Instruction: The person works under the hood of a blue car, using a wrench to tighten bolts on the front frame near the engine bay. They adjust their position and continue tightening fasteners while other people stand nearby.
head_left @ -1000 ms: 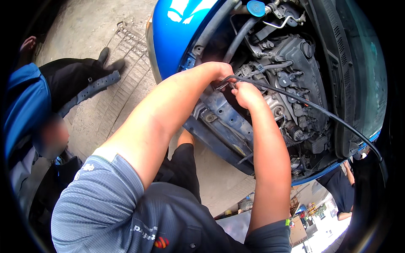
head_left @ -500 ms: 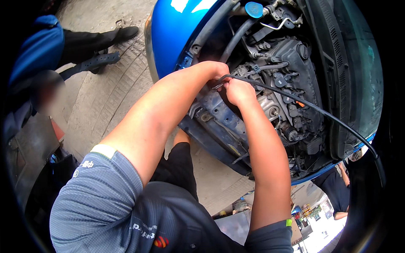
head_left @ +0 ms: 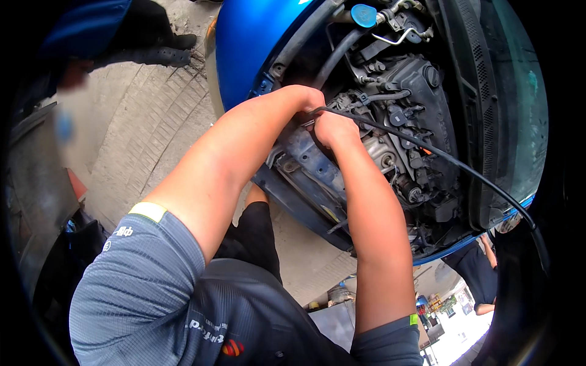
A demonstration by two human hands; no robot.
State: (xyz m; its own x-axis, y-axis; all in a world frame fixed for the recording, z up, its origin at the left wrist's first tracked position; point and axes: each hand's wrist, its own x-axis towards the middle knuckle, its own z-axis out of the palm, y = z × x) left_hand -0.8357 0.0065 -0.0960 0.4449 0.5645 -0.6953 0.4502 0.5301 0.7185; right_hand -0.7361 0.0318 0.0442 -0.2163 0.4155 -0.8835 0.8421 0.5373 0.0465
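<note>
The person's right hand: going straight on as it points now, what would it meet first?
Apparently the long, thin black strip just ahead of it, then the bare left hand beyond; depth is unclear.

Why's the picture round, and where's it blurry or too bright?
Head view: the fisheye gives a round black rim; head view: glare whitens the lower right; head view: blur smears near the person at upper left, while the engine is clearer.

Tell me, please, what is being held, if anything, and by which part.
Cannot be told: the left hand and right hand are at one end of the black rod, but any grip is hidden.
</note>
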